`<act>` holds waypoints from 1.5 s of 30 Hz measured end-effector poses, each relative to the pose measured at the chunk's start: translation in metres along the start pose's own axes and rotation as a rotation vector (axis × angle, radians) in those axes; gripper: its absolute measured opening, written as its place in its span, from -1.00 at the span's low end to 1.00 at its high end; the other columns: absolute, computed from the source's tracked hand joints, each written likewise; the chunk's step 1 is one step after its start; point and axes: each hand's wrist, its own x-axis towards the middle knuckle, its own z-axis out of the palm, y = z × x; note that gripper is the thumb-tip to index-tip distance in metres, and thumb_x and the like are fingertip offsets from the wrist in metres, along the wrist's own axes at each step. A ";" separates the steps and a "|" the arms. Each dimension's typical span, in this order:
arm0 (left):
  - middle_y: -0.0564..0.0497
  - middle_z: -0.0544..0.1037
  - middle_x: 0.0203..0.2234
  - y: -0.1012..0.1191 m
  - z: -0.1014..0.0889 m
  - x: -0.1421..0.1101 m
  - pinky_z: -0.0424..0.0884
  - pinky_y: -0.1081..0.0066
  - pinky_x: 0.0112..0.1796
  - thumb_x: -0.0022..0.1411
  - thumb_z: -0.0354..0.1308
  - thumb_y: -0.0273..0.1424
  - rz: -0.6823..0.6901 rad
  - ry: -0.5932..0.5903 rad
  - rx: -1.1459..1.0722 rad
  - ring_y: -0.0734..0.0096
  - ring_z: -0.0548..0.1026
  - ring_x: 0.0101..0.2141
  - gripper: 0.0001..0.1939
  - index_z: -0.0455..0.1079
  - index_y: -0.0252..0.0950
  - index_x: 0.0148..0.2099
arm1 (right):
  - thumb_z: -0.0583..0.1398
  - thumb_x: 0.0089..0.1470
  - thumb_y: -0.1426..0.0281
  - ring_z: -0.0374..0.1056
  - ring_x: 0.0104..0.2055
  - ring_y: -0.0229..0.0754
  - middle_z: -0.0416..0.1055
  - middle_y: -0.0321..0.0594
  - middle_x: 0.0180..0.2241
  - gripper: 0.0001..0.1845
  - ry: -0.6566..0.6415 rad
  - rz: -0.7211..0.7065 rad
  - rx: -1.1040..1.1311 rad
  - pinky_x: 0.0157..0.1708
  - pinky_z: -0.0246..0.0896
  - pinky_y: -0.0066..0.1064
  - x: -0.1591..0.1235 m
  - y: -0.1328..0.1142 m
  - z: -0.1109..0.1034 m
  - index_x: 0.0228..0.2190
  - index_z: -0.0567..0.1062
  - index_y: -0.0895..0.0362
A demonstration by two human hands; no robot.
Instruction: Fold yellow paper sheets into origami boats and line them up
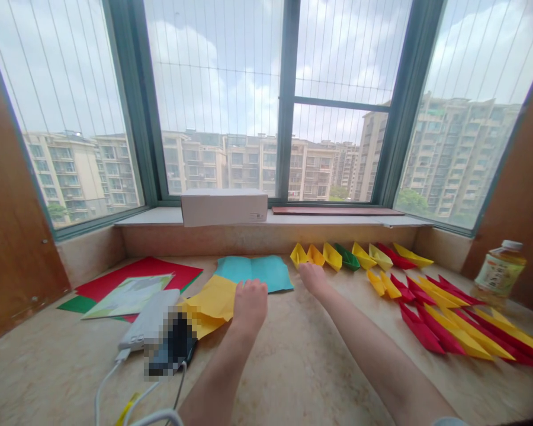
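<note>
My left hand (251, 303) is closed, its curled fingers at the right edge of a creased yellow sheet of paper (215, 300). That sheet overlaps a blue sheet (260, 272) with a fold down its middle. My right hand (313, 278) reaches forward to the leftmost yellow paper boat (298, 255), its fingers closed at the boat's near end; the fingertips are partly hidden. Beside that boat runs a row of folded boats, among them an orange-yellow one (315, 255), a green one (347, 258) and a red one (395, 257).
More red and yellow boats (453, 325) lie at the right, near a drink bottle (500, 269). At the left are red paper (177, 269), a printed packet (127, 296), a white power bank (148, 322), a blurred-out dark device (173, 349) and cables (98, 390). A white box (224, 208) stands on the sill.
</note>
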 end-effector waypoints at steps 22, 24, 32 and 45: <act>-0.28 0.58 -0.22 -0.008 -0.012 -0.002 0.35 0.13 -0.13 0.30 -0.06 -0.39 -0.200 -0.222 0.121 0.00 0.51 -0.12 -0.68 0.52 -0.36 -0.14 | 0.08 0.26 0.18 0.50 -0.12 0.04 0.53 0.08 -0.21 -0.64 0.057 0.053 -0.007 -0.21 0.29 -0.28 -0.015 0.043 -0.001 -0.10 0.43 0.19; -0.29 0.58 -0.22 -0.009 -0.011 -0.002 0.35 0.13 -0.13 0.30 -0.05 -0.38 -0.202 -0.228 0.133 0.00 0.51 -0.11 -0.68 0.52 -0.36 -0.13 | 0.10 0.26 0.21 0.50 -0.12 0.03 0.53 0.08 -0.20 -0.66 0.054 0.056 -0.004 -0.21 0.29 -0.30 -0.016 0.045 -0.001 -0.09 0.44 0.20; -0.29 0.59 -0.21 -0.009 -0.017 -0.002 0.37 0.16 -0.15 0.30 -0.04 -0.38 -0.196 -0.261 0.165 0.00 0.53 -0.12 -0.69 0.52 -0.36 -0.14 | 0.02 0.28 0.44 0.49 -0.09 -0.04 0.53 0.07 -0.17 -0.74 0.024 0.084 0.025 -0.17 0.26 -0.33 -0.010 0.054 -0.005 -0.15 0.49 0.21; -0.32 0.57 -0.16 -0.018 -0.010 -0.002 0.35 0.16 -0.14 0.25 -0.15 -0.58 -0.277 -0.315 0.136 0.03 0.52 -0.08 -0.60 0.50 -0.36 -0.07 | -0.08 0.33 0.33 0.49 -0.12 -0.05 0.52 0.05 -0.14 -0.61 0.034 0.214 0.091 -0.23 0.27 -0.35 -0.014 0.069 -0.002 -0.10 0.48 0.18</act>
